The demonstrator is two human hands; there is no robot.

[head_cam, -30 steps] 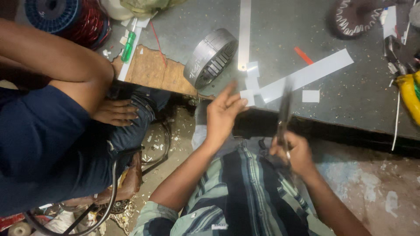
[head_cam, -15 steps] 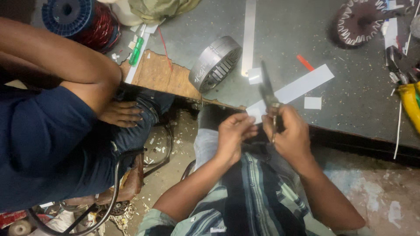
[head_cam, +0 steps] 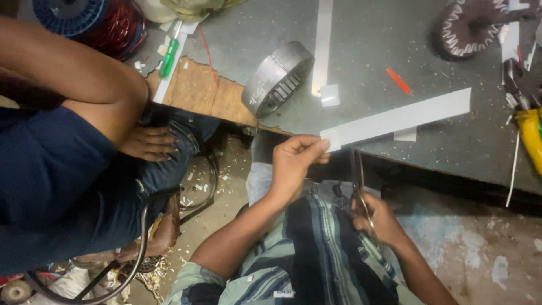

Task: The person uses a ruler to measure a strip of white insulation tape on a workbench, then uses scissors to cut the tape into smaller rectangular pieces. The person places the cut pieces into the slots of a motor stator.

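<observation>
Left hand (head_cam: 293, 164) grip pinching near end of white paper strip (head_cam: 398, 120), held level at frame centre for cutting | right hand (head_cam: 379, 217) grip clenched on scissors (head_cam: 358, 178), blades upright under strip | stator ring (head_cam: 276, 79) parked on worktop (head_cam: 367, 45) above.

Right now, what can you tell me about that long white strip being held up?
The long white strip looks like thin, stiff paper, flat and straight. It slants up to the right over the grey table. The left hand pinches its lower left end. Scissors in the right hand point up at its lower edge near that end.
</observation>
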